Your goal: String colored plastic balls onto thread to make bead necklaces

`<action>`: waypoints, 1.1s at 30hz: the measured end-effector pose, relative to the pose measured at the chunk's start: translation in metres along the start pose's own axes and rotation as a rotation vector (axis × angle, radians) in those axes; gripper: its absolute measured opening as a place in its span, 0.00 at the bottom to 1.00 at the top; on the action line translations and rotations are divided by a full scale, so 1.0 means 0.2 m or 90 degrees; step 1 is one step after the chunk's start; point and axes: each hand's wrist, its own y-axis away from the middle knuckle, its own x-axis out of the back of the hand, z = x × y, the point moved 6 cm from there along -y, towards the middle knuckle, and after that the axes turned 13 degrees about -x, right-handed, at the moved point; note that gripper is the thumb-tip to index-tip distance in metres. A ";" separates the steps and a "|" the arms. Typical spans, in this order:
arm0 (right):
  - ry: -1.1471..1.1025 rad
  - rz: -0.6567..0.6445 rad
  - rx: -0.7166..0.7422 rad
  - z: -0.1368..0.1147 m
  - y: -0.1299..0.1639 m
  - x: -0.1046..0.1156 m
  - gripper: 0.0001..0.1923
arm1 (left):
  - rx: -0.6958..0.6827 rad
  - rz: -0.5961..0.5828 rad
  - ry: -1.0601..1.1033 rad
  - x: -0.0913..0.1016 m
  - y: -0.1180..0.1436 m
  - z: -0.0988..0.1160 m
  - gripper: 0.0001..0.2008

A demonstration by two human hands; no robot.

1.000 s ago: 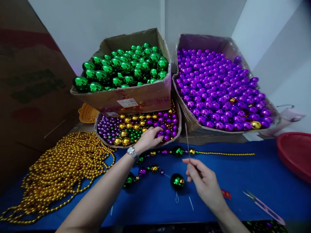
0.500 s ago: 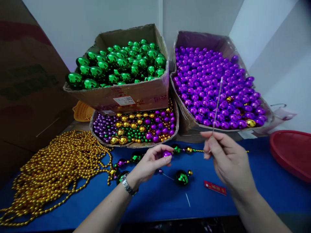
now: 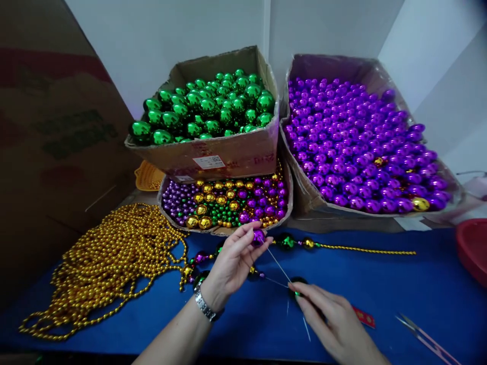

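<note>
Lowered: right hand [image 3: 335,324] | left hand [image 3: 234,261] pinching purple bead [image 3: 259,236]

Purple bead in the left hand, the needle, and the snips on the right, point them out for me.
purple bead [image 3: 259,236], head view, its shiny front between the fingertips.
needle [image 3: 279,265], head view, mid-shaft.
snips [image 3: 422,336], head view, along the blades.

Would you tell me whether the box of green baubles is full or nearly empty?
Full: the green baubles heap above the rim of their cardboard box.
</note>
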 end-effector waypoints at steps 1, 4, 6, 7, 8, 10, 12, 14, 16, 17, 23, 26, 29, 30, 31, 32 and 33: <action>0.004 -0.002 0.009 0.00 0.01 -0.01 0.14 | -0.004 0.004 0.001 0.00 0.00 0.00 0.13; 0.008 0.006 0.018 0.00 0.01 -0.01 0.15 | -0.009 0.019 -0.001 0.00 -0.01 0.01 0.13; 0.004 0.008 0.020 0.00 0.01 0.00 0.15 | -0.011 0.024 -0.002 0.00 -0.01 0.02 0.13; 0.001 0.008 0.021 0.00 0.01 0.00 0.15 | -0.012 0.026 -0.001 0.00 -0.01 0.02 0.13; 0.000 0.006 0.022 -0.01 0.01 0.00 0.15 | -0.013 0.028 0.001 0.00 -0.01 0.02 0.13; 0.000 0.001 0.023 -0.02 0.01 0.00 0.15 | -0.015 0.037 0.006 0.01 -0.01 0.02 0.12; 0.002 0.001 0.023 -0.02 0.01 -0.01 0.15 | -0.017 0.055 0.015 0.01 -0.01 0.01 0.11; 0.002 0.000 0.027 -0.03 0.01 -0.01 0.15 | -0.020 0.072 0.026 0.02 -0.01 0.01 0.10; 0.002 -0.003 0.029 -0.03 0.01 -0.02 0.14 | -0.021 0.081 0.039 0.03 -0.01 0.01 0.09; 0.003 -0.005 0.028 -0.03 0.01 -0.02 0.14 | -0.022 0.083 0.046 0.03 -0.01 0.01 0.09; 0.006 -0.011 0.018 -0.01 0.01 -0.02 0.15 | -0.030 0.064 0.081 0.02 -0.01 0.01 0.08; 0.000 -0.008 0.014 -0.01 0.01 -0.02 0.15 | -0.030 0.062 0.093 0.02 -0.01 0.01 0.09; -0.011 -0.011 0.011 -0.01 0.01 -0.02 0.15 | -0.005 0.075 0.071 0.03 0.00 0.00 0.11; -0.014 -0.012 0.011 -0.01 0.01 -0.02 0.14 | 0.000 0.078 0.058 0.03 0.00 -0.01 0.11; -0.016 -0.013 0.011 -0.01 0.00 -0.02 0.14 | 0.000 0.080 0.044 0.04 0.00 -0.01 0.12; -0.017 -0.014 0.011 -0.01 0.00 -0.02 0.15 | -0.003 0.083 0.030 0.04 0.00 -0.01 0.13; -0.017 -0.014 0.011 -0.01 0.00 -0.02 0.15 | -0.008 0.086 0.020 0.04 0.00 0.00 0.14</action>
